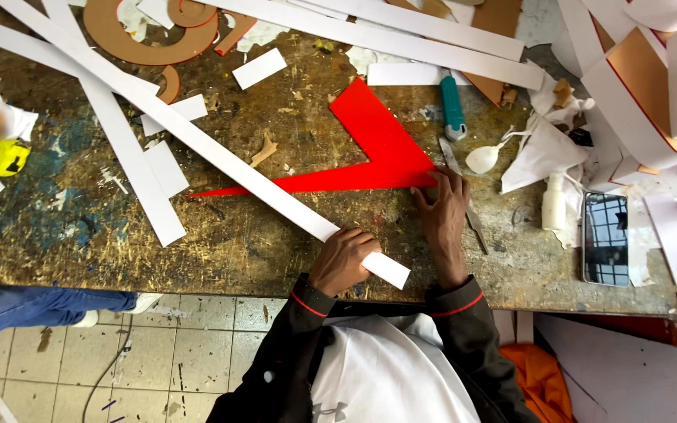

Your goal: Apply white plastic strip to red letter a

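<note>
Our left hand (344,261) has its grip closed on the white strip (197,135), which runs up-left; our right hand (442,205) lies flat, open, on the red sheet (378,141)

A craft or sign-making workshop is shown. A worn, scratched and paint-stained workbench (221,235) is seen, littered with long white strips (197,133), short white offcuts (259,68) and curved brown cardboard cut-outs (146,39). A red angular panel piece (378,149) is laid flat among them. Tools are scattered about: a teal-handled utility knife (453,108), a yellow tape measure (4,157) and a small white bottle (554,202). A dusty tiled floor (197,352) is visible below the bench edge
</note>
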